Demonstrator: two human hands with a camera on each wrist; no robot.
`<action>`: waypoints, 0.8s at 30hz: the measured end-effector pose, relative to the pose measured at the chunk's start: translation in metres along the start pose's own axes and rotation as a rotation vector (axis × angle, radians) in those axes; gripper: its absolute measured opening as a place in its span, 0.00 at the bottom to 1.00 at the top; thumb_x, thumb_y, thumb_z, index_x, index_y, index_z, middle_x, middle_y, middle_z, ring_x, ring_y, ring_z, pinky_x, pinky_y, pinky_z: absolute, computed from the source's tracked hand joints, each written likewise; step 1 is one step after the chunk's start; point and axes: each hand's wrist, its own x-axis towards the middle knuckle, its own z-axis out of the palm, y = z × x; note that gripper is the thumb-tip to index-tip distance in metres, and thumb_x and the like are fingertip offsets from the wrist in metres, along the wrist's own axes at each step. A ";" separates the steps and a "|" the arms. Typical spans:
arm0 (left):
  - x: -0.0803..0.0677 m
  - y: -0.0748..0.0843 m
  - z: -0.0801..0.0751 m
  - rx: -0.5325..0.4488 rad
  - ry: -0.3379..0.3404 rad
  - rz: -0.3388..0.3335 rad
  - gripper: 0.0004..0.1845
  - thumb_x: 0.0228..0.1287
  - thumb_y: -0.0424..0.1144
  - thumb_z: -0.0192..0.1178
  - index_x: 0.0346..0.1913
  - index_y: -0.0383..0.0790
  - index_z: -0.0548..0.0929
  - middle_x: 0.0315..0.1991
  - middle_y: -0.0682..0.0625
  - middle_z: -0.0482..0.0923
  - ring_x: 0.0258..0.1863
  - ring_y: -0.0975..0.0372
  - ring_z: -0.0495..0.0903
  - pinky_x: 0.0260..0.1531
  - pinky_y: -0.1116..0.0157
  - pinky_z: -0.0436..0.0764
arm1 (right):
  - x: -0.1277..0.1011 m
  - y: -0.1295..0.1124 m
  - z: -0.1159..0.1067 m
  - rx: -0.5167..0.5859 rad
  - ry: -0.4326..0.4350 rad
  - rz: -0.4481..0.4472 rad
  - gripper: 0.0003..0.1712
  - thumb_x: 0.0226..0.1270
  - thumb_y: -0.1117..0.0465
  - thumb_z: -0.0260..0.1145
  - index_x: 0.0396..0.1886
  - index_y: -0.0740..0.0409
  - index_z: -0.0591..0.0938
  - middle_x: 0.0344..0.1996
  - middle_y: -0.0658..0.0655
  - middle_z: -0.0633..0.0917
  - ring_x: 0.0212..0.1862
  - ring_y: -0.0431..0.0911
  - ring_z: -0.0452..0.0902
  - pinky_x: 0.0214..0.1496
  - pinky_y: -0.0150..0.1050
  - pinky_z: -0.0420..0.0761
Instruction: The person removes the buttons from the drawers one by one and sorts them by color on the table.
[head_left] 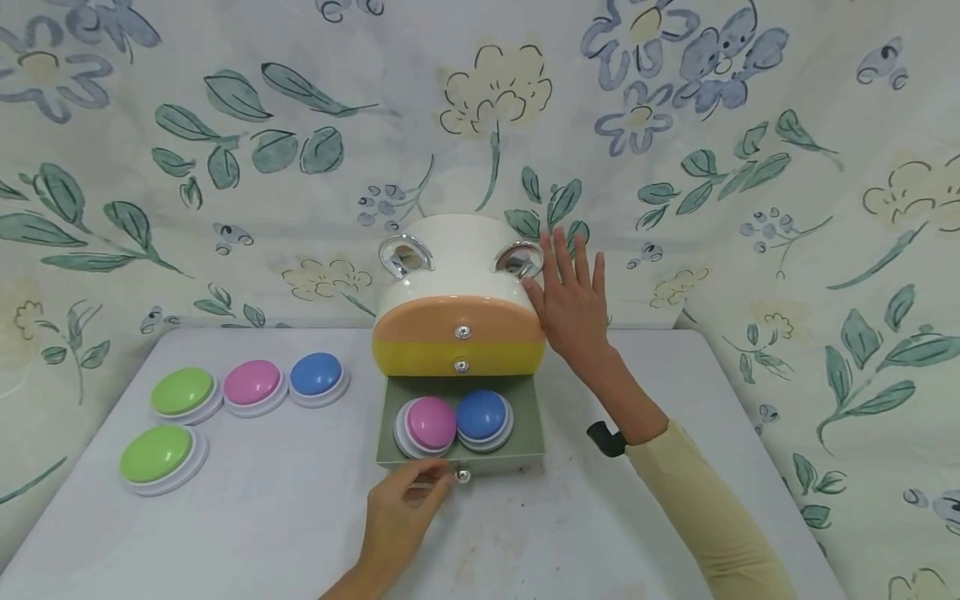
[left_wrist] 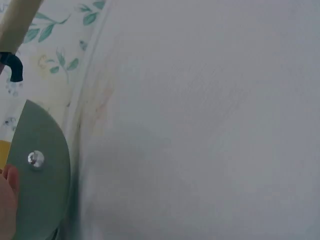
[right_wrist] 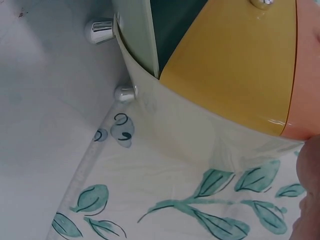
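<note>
Bottom green drawer (head_left: 461,457) of the small cabinet (head_left: 459,287) pulled open, pink (head_left: 431,421) and blue dome buttons (head_left: 481,414) inside; left hand (head_left: 405,500) pinches at its knob (head_left: 463,476), right hand (head_left: 573,300) flat-fingered, bracing cabinet side; four buttons, including one green button (head_left: 155,454), remain on desk (head_left: 262,500).
</note>
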 end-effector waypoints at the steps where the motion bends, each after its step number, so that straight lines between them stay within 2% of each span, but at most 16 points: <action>1: 0.004 0.001 -0.003 0.013 -0.004 0.040 0.18 0.48 0.18 0.72 0.42 0.35 0.86 0.33 0.48 0.84 0.31 0.63 0.83 0.29 0.73 0.85 | 0.000 0.000 0.000 0.002 -0.002 0.000 0.39 0.81 0.46 0.48 0.81 0.59 0.49 0.79 0.60 0.49 0.78 0.58 0.40 0.78 0.57 0.34; 5: 0.023 0.001 -0.019 0.087 -0.023 0.206 0.21 0.43 0.16 0.72 0.43 0.31 0.84 0.34 0.45 0.84 0.29 0.62 0.83 0.30 0.74 0.84 | 0.000 0.000 0.000 0.008 -0.018 0.005 0.39 0.81 0.45 0.48 0.81 0.58 0.48 0.79 0.59 0.48 0.79 0.58 0.38 0.78 0.56 0.31; 7: 0.035 0.001 -0.026 0.157 -0.051 0.243 0.21 0.44 0.18 0.74 0.44 0.31 0.84 0.38 0.46 0.84 0.33 0.60 0.84 0.36 0.74 0.84 | 0.000 0.000 -0.001 0.013 -0.026 0.012 0.39 0.81 0.45 0.48 0.81 0.58 0.47 0.79 0.59 0.48 0.79 0.57 0.37 0.77 0.55 0.30; 9: 0.048 0.000 -0.034 0.226 -0.096 0.251 0.21 0.45 0.21 0.76 0.45 0.31 0.84 0.43 0.45 0.84 0.39 0.57 0.84 0.44 0.71 0.83 | 0.000 0.000 -0.002 0.013 -0.028 0.016 0.39 0.81 0.45 0.48 0.81 0.58 0.48 0.79 0.59 0.48 0.79 0.57 0.37 0.78 0.55 0.30; 13: 0.069 -0.002 -0.048 0.333 -0.240 0.161 0.24 0.48 0.29 0.78 0.51 0.31 0.84 0.50 0.43 0.83 0.53 0.50 0.81 0.56 0.57 0.80 | 0.000 0.000 -0.002 0.007 -0.026 0.016 0.39 0.81 0.45 0.47 0.81 0.58 0.48 0.79 0.60 0.49 0.79 0.58 0.38 0.78 0.57 0.33; 16: 0.081 -0.005 -0.054 0.357 -0.359 0.066 0.27 0.51 0.33 0.77 0.55 0.31 0.82 0.53 0.41 0.82 0.57 0.46 0.79 0.58 0.49 0.78 | 0.001 0.000 -0.002 -0.006 -0.027 0.014 0.39 0.81 0.45 0.47 0.81 0.58 0.48 0.79 0.60 0.49 0.78 0.58 0.39 0.78 0.57 0.34; 20: 0.090 -0.010 -0.057 0.374 -0.486 -0.044 0.31 0.55 0.37 0.76 0.61 0.31 0.78 0.59 0.39 0.79 0.61 0.44 0.75 0.61 0.45 0.75 | 0.001 -0.001 -0.001 -0.017 -0.033 0.017 0.40 0.81 0.45 0.47 0.81 0.58 0.47 0.79 0.60 0.49 0.79 0.58 0.39 0.78 0.57 0.35; 24: 0.095 -0.011 -0.054 0.389 -0.572 -0.109 0.36 0.55 0.41 0.76 0.65 0.30 0.74 0.62 0.37 0.76 0.62 0.43 0.73 0.61 0.44 0.74 | 0.001 -0.001 -0.001 -0.020 -0.031 0.018 0.40 0.81 0.45 0.47 0.81 0.58 0.47 0.79 0.60 0.49 0.79 0.57 0.39 0.78 0.58 0.37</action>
